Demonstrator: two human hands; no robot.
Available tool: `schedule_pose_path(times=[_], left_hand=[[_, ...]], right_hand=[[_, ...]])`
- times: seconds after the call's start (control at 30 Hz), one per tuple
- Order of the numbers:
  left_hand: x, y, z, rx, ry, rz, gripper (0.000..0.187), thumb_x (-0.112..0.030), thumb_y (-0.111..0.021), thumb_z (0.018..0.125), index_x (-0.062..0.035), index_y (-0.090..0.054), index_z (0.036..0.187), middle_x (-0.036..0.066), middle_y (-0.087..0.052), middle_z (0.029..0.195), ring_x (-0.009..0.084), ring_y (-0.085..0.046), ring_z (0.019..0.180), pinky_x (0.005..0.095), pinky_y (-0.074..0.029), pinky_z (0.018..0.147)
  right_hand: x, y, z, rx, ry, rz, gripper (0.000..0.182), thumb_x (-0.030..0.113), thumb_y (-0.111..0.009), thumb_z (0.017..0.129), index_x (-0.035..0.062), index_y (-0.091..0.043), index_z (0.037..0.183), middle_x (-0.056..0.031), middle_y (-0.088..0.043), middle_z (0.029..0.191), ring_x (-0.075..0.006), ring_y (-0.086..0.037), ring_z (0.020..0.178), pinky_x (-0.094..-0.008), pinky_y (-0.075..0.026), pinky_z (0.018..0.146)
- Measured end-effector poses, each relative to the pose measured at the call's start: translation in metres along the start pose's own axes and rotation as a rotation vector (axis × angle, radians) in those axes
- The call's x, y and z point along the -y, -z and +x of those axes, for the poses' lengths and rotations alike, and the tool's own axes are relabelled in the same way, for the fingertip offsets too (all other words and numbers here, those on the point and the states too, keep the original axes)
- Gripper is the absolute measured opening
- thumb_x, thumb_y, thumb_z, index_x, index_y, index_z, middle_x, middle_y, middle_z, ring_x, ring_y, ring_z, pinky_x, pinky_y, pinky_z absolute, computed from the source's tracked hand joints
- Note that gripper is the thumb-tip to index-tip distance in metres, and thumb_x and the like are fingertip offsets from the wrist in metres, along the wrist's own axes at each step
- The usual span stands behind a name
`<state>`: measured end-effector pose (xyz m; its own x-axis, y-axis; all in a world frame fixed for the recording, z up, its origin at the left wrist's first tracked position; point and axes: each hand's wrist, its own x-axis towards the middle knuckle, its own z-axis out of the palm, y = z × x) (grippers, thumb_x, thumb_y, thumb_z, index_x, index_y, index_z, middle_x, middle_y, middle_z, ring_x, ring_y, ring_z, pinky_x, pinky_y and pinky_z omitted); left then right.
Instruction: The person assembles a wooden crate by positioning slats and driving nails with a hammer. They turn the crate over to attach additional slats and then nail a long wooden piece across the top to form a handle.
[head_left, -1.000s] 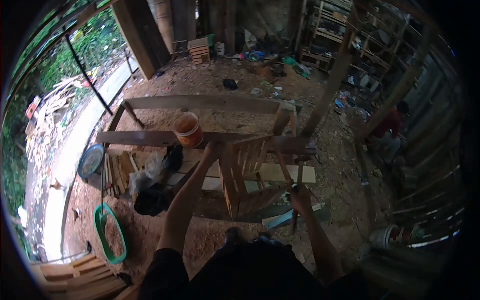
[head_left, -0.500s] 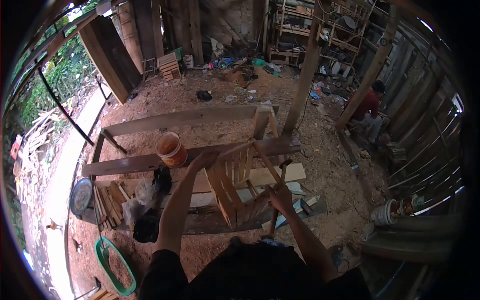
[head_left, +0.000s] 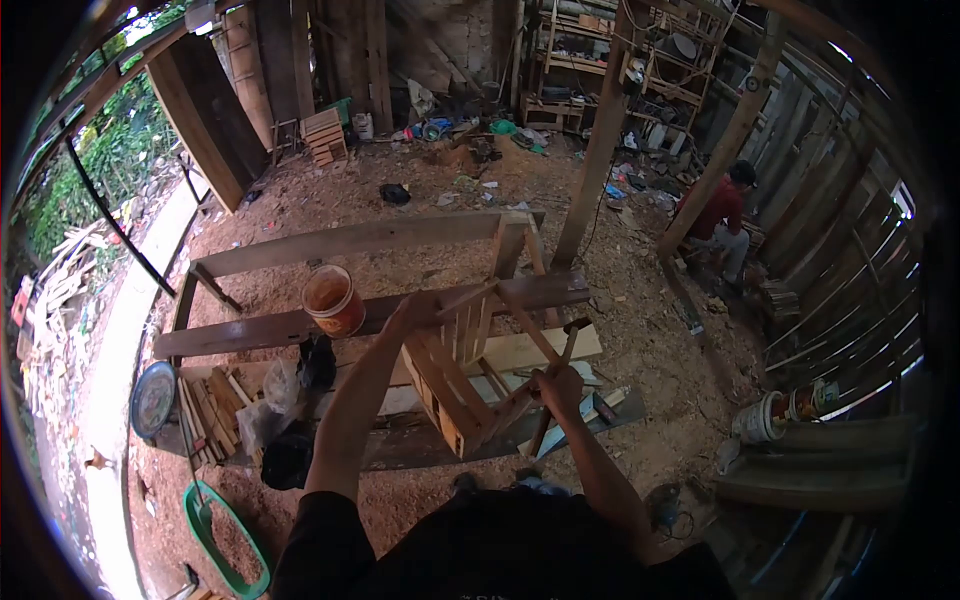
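A slatted wooden crate (head_left: 447, 385) hangs tilted in front of me, above the boards of a low bench. My left hand (head_left: 405, 322) grips its upper left corner; the fingers are partly hidden. On the right side, my right hand (head_left: 557, 388) is closed round the handle of a hammer (head_left: 567, 345), against the crate's near right edge. The hammer's dark head points up and away, and its handle runs down below my fist. Under the crate lie a pale plank (head_left: 545, 353) and some offcuts.
An orange bucket (head_left: 335, 312) stands by the bench's middle beam (head_left: 235, 335). Plastic bags (head_left: 282, 385), wood strips (head_left: 212, 405) and a round basin (head_left: 158, 400) lie left. A green tub (head_left: 255, 570) is near left. A person in red (head_left: 718, 215) sits at right beyond a post (head_left: 595, 150).
The crate has tipped slightly in my hands, so more of its near lower side shows. The hammer stays in my right hand. The whole view has shifted a little.
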<state>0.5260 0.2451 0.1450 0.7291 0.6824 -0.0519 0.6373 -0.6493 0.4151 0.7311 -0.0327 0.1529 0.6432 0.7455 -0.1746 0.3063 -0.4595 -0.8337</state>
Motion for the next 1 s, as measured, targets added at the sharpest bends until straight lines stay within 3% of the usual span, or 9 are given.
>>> schedule_pose_path(times=[0.17,0.23,0.4,0.5,0.57,0.7,0.83,0.93,1.0], left_hand=[[0.012,0.005,-0.042,-0.203,-0.198,-0.176,0.045,-0.025,-0.072,0.061,-0.0073,-0.067,0.102,0.016,-0.067,0.095,0.0278,-0.065,0.088,0.0385,-0.051,0.075],[-0.007,0.023,-0.07,-0.162,-0.035,-0.202,0.045,-0.022,-0.071,0.061,-0.0062,-0.066,0.103,0.016,-0.068,0.09,0.0279,-0.066,0.084,0.0384,-0.051,0.073],[-0.025,0.021,-0.114,-0.193,0.27,-0.265,0.047,-0.018,-0.069,0.062,-0.0037,-0.065,0.106,0.016,-0.068,0.08,0.0257,-0.068,0.072,0.0371,-0.053,0.066],[-0.053,0.018,-0.131,-0.176,0.536,-0.389,0.045,-0.015,-0.066,0.063,-0.0033,-0.065,0.107,0.016,-0.067,0.074,0.0241,-0.068,0.066,0.036,-0.053,0.06],[-0.074,0.018,-0.142,-0.219,0.651,-0.489,0.043,-0.013,-0.064,0.064,-0.0029,-0.065,0.106,0.017,-0.067,0.072,0.0233,-0.067,0.064,0.0348,-0.053,0.057],[-0.085,0.005,-0.153,-0.294,0.694,-0.507,0.039,-0.009,-0.061,0.068,0.0003,-0.065,0.106,0.015,-0.065,0.067,0.0213,-0.065,0.058,0.0322,-0.051,0.05],[-0.103,0.011,-0.162,-0.282,0.732,-0.492,0.037,-0.009,-0.062,0.068,0.0006,-0.065,0.104,0.015,-0.065,0.066,0.0226,-0.065,0.057,0.0336,-0.051,0.051],[-0.1,0.005,-0.167,-0.365,0.721,-0.434,0.04,-0.013,-0.065,0.068,0.0007,-0.064,0.105,0.016,-0.066,0.07,0.0235,-0.067,0.065,0.0342,-0.052,0.057],[-0.089,-0.005,-0.17,-0.395,0.774,-0.453,0.045,-0.017,-0.069,0.067,0.0006,-0.063,0.108,0.017,-0.067,0.078,0.0245,-0.067,0.073,0.0344,-0.052,0.064]], right_hand=[[0.02,0.005,0.005,-0.042,0.024,-0.061,0.028,0.017,-0.069,0.068,-0.0077,-0.059,0.079,-0.0139,-0.062,0.064,-0.0225,-0.066,0.056,-0.0342,-0.054,0.05],[0.038,0.012,0.016,0.028,0.057,-0.121,0.033,0.019,-0.069,0.067,-0.0085,-0.059,0.082,-0.0158,-0.062,0.067,-0.0249,-0.066,0.06,-0.0376,-0.053,0.053],[0.056,-0.001,0.087,0.031,0.444,-0.235,0.033,0.022,-0.07,0.066,-0.0051,-0.059,0.082,-0.0183,-0.06,0.068,-0.0315,-0.064,0.07,-0.042,-0.05,0.063],[0.083,-0.008,0.122,0.253,0.274,-0.385,0.033,0.024,-0.071,0.067,-0.003,-0.059,0.08,-0.0169,-0.061,0.071,-0.0301,-0.064,0.069,-0.0397,-0.049,0.062],[0.096,-0.012,0.13,0.248,0.312,-0.438,0.034,0.026,-0.072,0.068,-0.0026,-0.058,0.08,-0.016,-0.061,0.073,-0.0285,-0.063,0.068,-0.0394,-0.049,0.062],[0.098,-0.03,0.153,0.372,0.293,-0.498,0.037,0.027,-0.074,0.069,-0.0017,-0.056,0.082,-0.0136,-0.059,0.073,-0.0246,-0.062,0.067,-0.0383,-0.049,0.061],[0.058,-0.064,0.182,0.286,0.398,-0.404,0.036,0.028,-0.074,0.071,-0.0053,-0.061,0.075,-0.0182,-0.062,0.068,-0.0304,-0.063,0.065,-0.0405,-0.051,0.061],[0.068,-0.063,0.176,0.325,0.385,-0.399,0.041,0.033,-0.076,0.071,-0.0053,-0.062,0.077,-0.0184,-0.063,0.071,-0.0311,-0.064,0.067,-0.0408,-0.051,0.06],[0.069,-0.066,0.174,0.352,0.384,-0.411,0.043,0.032,-0.076,0.072,-0.0052,-0.058,0.084,-0.0149,-0.061,0.074,-0.0264,-0.063,0.071,-0.0382,-0.051,0.062]])
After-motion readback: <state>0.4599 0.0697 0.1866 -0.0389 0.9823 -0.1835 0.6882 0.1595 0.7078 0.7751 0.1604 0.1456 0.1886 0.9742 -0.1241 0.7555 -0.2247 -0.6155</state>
